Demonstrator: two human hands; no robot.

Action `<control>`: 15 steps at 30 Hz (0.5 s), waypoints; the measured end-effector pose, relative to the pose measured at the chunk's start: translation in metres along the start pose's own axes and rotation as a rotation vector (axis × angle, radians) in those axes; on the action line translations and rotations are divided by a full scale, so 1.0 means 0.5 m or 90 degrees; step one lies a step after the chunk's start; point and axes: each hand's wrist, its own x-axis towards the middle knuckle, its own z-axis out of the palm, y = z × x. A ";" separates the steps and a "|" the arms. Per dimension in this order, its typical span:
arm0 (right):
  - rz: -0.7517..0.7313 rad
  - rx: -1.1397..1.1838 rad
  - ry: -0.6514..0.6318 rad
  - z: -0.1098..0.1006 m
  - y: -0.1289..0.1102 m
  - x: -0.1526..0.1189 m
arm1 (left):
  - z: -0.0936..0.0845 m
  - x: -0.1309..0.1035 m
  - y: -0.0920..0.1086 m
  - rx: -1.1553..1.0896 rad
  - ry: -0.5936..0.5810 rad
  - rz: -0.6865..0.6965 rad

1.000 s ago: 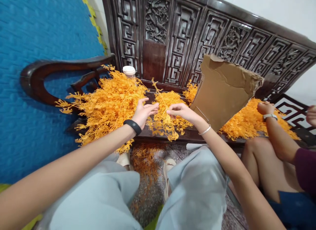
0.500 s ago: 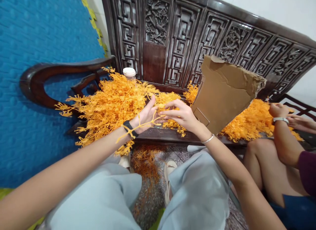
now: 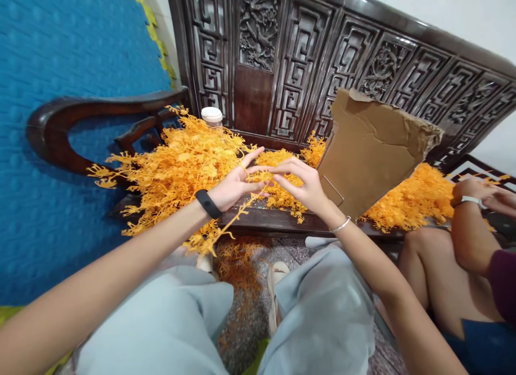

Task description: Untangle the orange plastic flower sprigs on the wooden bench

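Over the front of a dark wooden bench (image 3: 274, 220), both my hands meet around an orange plastic foliage sprig (image 3: 237, 216). My left hand (image 3: 236, 188), with a black wristband, has the sprig's upper part lying among its fingers; the thumb sticks up, apart from them. Thumb and fingertips of my right hand (image 3: 303, 186) pinch the sprig's top end from the other side. The bare stem hangs down to the lower left, below my left wrist. A large pile of orange plastic foliage (image 3: 193, 160) is behind and left of my left hand.
A brown cardboard piece (image 3: 371, 149) leans up on the bench, with more orange foliage (image 3: 419, 195) to its right. A white-lidded jar (image 3: 212, 116) stands behind the left pile. Orange bits (image 3: 242, 262) litter the floor. A co-worker's hands (image 3: 479, 191) handle foliage at far right.
The sprig has turned, so its stem now hangs more steeply below my left wrist instead of across it. My left hand has opened out slightly and my right fingers have shifted along the sprig.
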 end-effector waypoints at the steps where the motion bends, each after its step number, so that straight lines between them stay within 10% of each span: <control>1: -0.006 -0.004 -0.017 0.003 -0.001 0.002 | 0.001 -0.001 -0.002 0.013 -0.009 0.006; 15: 0.221 0.098 0.013 0.017 0.044 0.016 | -0.018 0.001 -0.003 0.091 0.139 -0.069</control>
